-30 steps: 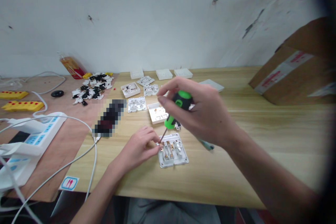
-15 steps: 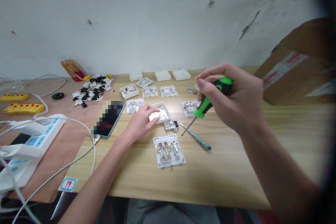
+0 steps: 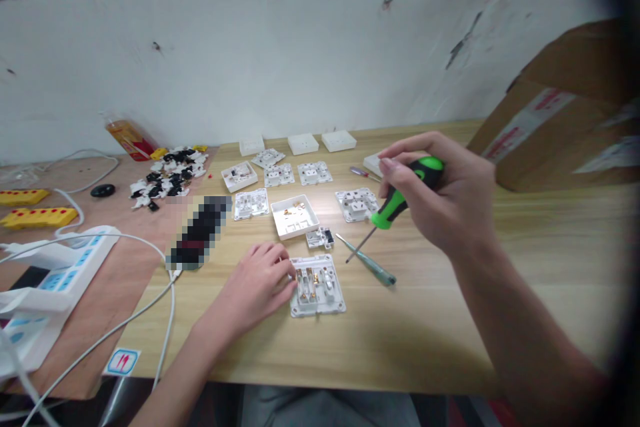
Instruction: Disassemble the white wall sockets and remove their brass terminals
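My right hand (image 3: 445, 197) is closed round a green and black screwdriver (image 3: 400, 200), held above the table with its tip pointing down and left. My left hand (image 3: 255, 287) rests on the table with its fingers curled against the left edge of an opened white socket module (image 3: 317, 285), whose brass contacts show. Behind the module stands a small white tray (image 3: 294, 216) holding tiny parts, with a small grey part (image 3: 320, 237) beside it. A thin teal screwdriver (image 3: 367, 261) lies on the wood right of the module.
Several white socket plates (image 3: 280, 175) lie in rows further back. A heap of black and white parts (image 3: 167, 177) sits at the left, near a phone (image 3: 200, 233), white power strips (image 3: 60, 267) with cables and yellow strips (image 3: 37, 217). A cardboard box (image 3: 565, 120) stands at the right.
My right hand lifted the screwdriver off the module and moved right. My left hand reached to the white tray, then came back to the module's left edge.
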`<state>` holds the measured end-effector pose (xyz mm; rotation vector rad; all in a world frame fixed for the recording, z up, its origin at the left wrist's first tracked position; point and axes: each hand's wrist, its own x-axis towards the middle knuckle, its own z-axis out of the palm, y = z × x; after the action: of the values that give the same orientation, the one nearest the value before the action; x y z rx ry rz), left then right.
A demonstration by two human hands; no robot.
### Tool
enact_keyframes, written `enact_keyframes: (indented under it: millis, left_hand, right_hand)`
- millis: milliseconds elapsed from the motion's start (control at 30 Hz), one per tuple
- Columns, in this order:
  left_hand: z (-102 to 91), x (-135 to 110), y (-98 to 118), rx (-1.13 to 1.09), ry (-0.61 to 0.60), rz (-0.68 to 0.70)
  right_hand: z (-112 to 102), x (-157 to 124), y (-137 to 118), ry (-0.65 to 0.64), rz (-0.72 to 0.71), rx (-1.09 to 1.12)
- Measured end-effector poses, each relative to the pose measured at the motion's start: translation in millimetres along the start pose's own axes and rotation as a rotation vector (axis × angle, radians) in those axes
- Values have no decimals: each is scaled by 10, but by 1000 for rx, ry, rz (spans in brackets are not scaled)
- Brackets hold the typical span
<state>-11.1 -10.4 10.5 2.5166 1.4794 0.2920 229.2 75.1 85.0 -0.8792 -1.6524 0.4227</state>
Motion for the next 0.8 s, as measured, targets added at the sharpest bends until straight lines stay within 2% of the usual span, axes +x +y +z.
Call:
enact_keyframes:
  millis: [167,400,800]
  left_hand:
    - [-53,67,46,65,-30,44]
    - [-89,94,-10,68,-82,60]
    - [-316,286,140,248,-342,72]
  right_hand:
    - [-13,-22,57,-25,18,26]
    - [-40,-61,137,-55,63,19]
    - [-52,-107,133,-144,79,38]
